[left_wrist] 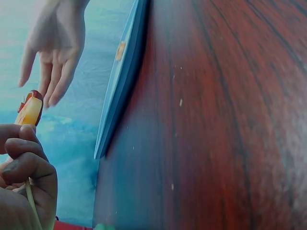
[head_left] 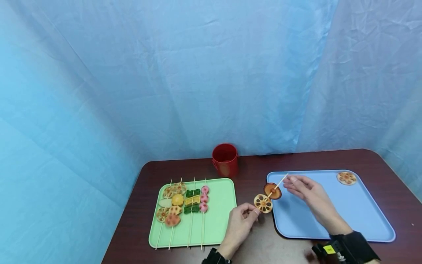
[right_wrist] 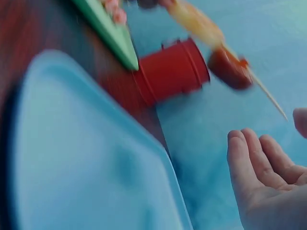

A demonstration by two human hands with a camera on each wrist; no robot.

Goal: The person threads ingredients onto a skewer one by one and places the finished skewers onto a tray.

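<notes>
While left hand point(head_left: 240, 220) pinches one skewer point(head_left: 276, 185), two slices, right hand point(head_left: 308, 193) seemingly spread.

My left hand point(head_left: 240, 222) sits low and near the body, forearm coming up from the bottom edge with a dark band at the wrist. Its fingers point(left_wrist: 26, 163) are curled tight against the thumb in a pinch, knuckles stacked one over the other in the left wrist view. My right hand point(head_left: 310, 194) reaches forward and to the left, palm down, forearm angled in from the lower right (a black wrist strap with a yellow tag shows there). Its fingers point(right_wrist: 254, 167) lie straight and relaxed, slightly spread; the thumb seems held apart, though the right wrist view is blurred.
</notes>
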